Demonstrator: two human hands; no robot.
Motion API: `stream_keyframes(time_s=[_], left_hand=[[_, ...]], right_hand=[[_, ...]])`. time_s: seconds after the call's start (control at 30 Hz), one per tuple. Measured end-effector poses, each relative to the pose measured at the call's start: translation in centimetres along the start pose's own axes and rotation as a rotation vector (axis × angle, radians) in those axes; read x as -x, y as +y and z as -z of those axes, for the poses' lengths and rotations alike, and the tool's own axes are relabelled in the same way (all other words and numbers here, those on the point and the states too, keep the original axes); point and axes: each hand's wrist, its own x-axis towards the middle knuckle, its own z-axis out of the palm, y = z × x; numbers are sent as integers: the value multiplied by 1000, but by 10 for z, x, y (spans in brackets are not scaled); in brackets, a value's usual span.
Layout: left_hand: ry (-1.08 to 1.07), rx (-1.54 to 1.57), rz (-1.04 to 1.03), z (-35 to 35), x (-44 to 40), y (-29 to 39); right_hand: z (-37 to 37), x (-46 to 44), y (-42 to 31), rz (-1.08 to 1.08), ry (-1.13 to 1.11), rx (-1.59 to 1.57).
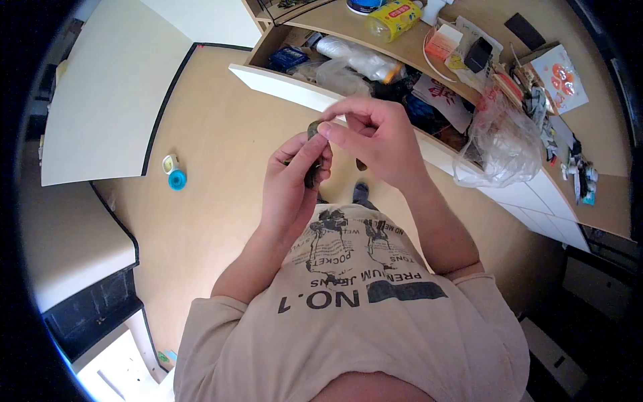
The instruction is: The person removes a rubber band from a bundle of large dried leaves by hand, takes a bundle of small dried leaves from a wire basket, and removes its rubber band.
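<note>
My left hand point(289, 179) is closed around a small dark, olive-looking item point(311, 175), held up in front of my shirt. Part of it pokes out above the thumb, and its exact kind cannot be made out. From the right, my right hand point(385, 142) meets it, thumb and finger pinching at the item's upper end. Below the right palm a small dark tip point(362, 165) shows; whether it belongs to the same item is hidden.
An open drawer point(284, 86) ahead holds plastic bags and packets. On the desktop above lie a yellow bottle point(395, 20), boxes and papers. A clear plastic bag point(502, 144) hangs over the drawer's right end. A blue tape roll point(177, 179) sits on the floor at left.
</note>
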Motion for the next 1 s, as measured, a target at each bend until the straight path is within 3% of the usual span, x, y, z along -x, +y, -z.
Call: stream_keyframes(time_s=[0.13, 0.37, 0.5, 0.67, 0.77, 0.87, 1.0], left_hand=[[-30, -107, -11, 2, 2, 2], [-21, -51, -84, -2, 4, 2], [-72, 103, 1, -2, 5, 3], [14, 272, 112, -12, 4, 10], [-103, 366, 184, 2, -1, 13], [-168, 268, 148, 5, -1, 16], [-60, -46, -61, -2, 2, 17]], right_hand=[[5, -3, 1, -49, -66, -29], [0, 0, -4, -8, 95, -240], [2, 3, -4, -111, 82, -516], [7, 4, -2, -84, 91, -528], [5, 6, -11, -59, 60, -441], [3, 9, -17, -5, 26, -337], [4, 11, -18, 30, -33, -244]])
